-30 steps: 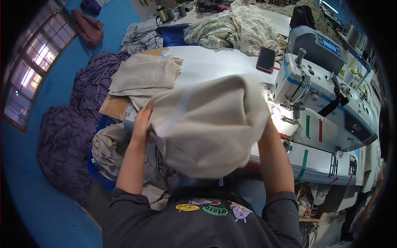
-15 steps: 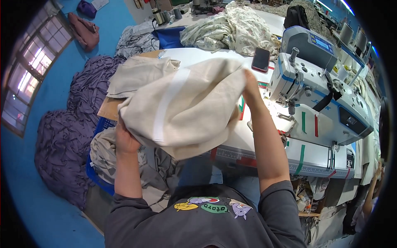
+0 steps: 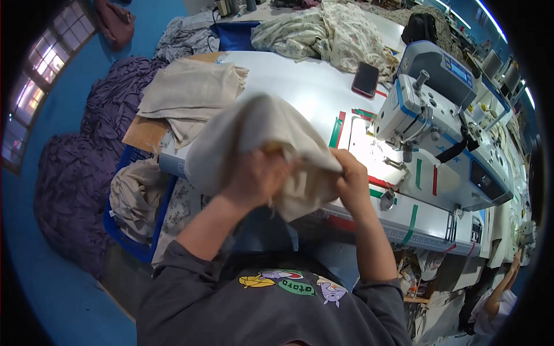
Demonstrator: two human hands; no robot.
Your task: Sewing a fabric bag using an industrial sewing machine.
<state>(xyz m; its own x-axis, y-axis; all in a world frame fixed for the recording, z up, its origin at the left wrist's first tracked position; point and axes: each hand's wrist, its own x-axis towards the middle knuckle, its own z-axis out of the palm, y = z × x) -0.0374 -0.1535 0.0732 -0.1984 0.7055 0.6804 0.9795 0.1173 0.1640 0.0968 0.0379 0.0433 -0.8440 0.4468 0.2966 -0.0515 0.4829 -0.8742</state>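
Observation:
A loose piece of beige cloth [image 3: 259, 124] hangs bunched between my hands, above the front edge of the sewing table. Its near folds open toward me, and part of it is blurred. My right hand [image 3: 351, 176] is closed on the cloth's right edge, thumb and fingers pinching it. Against the middle folds, my left hand [image 3: 259, 179] is smeared by motion, so its grip cannot be made out. Right of the cloth stands a white and blue sewing machine [image 3: 427, 115], its lamp lighting the metal plate [image 3: 369, 151] under the needle area.
Folded beige cloth [image 3: 193, 89] lies at the table's left end. Below it, a blue basket [image 3: 128, 235] holds crumpled cloth, beside a purple fabric heap [image 3: 69, 196]. A phone [image 3: 365, 79] and floral fabric [image 3: 329, 37] lie farther back. Another person's arm [image 3: 501, 291] shows at lower right.
My left hand has moved right from the cloth's left edge to its middle. My right hand has come lower. The cloth has folded together, and its white strip no longer shows.

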